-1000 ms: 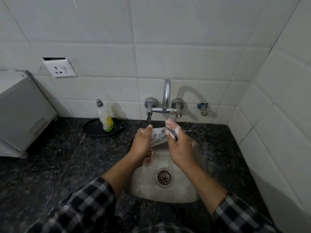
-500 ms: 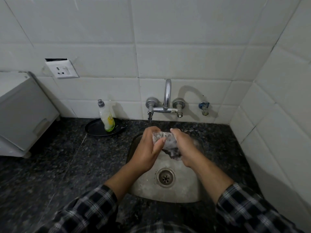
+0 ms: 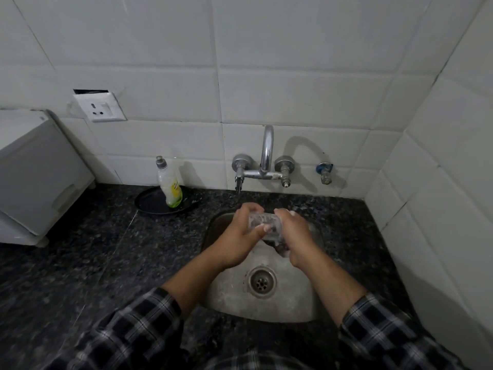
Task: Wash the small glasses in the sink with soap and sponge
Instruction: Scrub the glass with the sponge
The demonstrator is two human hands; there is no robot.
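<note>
Moved since a second ago: left hand, grip now curled over the small glass. Glass: sideways, soapy, above the sink, 12 o'clock of the drain. Right hand: grip closed on the dark sponge, against the glass. Soap bottle: 10 o'clock of the sink, on the black plate.

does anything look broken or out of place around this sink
The wall socket left of the tap sits crooked, with a dark gap open above it, as if loose from the tile. Otherwise fine: left hand and right hand grip the glass over the sink; soap bottle upright.
</note>
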